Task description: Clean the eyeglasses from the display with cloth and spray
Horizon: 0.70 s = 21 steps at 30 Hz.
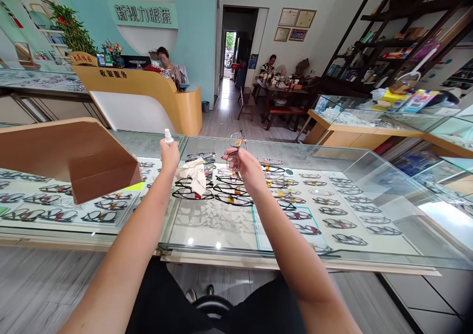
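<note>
My left hand (pixel 170 155) is closed around a small spray bottle (pixel 168 136) with a white top; the rest of the bottle is hidden in my fingers. In my right hand (pixel 251 170) a pair of eyeglasses (pixel 236 144) with thin dark rims is pinched up above the counter, its lenses turned nearly upright. Between my hands a cream-coloured cloth (pixel 197 172) lies crumpled on the glass display case (pixel 218 235). Around the cloth several black-framed glasses (pixel 232 200) with small orange and red tags stand in rows.
An open cardboard box (pixel 70 147) rests on the case at the left. More eyeglasses (pixel 340 224) line the case to the right. Beyond are a yellow reception desk (pixel 144 85) with a person seated behind it, and a second person at a wooden table (pixel 281 90).
</note>
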Motion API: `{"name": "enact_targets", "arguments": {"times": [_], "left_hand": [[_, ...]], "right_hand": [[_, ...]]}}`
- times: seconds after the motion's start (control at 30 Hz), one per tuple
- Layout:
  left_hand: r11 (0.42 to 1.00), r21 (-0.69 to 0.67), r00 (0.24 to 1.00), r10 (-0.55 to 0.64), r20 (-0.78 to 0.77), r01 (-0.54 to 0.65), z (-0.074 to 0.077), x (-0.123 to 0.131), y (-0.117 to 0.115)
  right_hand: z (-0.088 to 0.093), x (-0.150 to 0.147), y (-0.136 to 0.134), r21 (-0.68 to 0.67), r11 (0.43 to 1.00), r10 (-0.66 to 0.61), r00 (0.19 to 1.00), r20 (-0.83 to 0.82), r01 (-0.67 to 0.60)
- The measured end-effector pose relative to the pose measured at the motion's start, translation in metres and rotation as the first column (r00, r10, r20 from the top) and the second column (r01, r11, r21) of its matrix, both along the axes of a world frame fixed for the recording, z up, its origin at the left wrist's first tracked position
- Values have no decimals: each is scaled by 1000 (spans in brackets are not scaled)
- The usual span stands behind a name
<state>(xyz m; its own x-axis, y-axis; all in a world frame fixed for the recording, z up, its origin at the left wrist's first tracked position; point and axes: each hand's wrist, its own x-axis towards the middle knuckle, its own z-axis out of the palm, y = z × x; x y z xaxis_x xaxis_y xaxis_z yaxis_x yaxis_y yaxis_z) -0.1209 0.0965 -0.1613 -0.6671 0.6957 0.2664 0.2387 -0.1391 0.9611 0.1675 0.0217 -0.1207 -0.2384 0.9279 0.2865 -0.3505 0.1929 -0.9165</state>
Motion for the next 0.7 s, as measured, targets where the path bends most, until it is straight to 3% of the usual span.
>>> {"name": "enact_targets", "arguments": {"times": [0.13, 0.33, 0.57, 0.7], "left_hand": [[977, -159, 989, 135, -59, -143, -16, -27, 6], [943, -270, 975, 156, -156, -194, -28, -39, 8], [918, -336, 968, 149, -201, -211, -35, -43, 8], [918, -326, 965, 166, -205, -227, -31, -39, 7]], "right_hand": [[-2, 1, 2, 1, 1000, 1, 1000, -3, -1], [-3, 1, 3, 5, 1000, -4, 1000, -6, 4], [-1, 1, 2, 9, 1000, 5, 1000, -18, -5], [1, 2, 1, 3, 1000, 4, 1000, -20, -4]]}}
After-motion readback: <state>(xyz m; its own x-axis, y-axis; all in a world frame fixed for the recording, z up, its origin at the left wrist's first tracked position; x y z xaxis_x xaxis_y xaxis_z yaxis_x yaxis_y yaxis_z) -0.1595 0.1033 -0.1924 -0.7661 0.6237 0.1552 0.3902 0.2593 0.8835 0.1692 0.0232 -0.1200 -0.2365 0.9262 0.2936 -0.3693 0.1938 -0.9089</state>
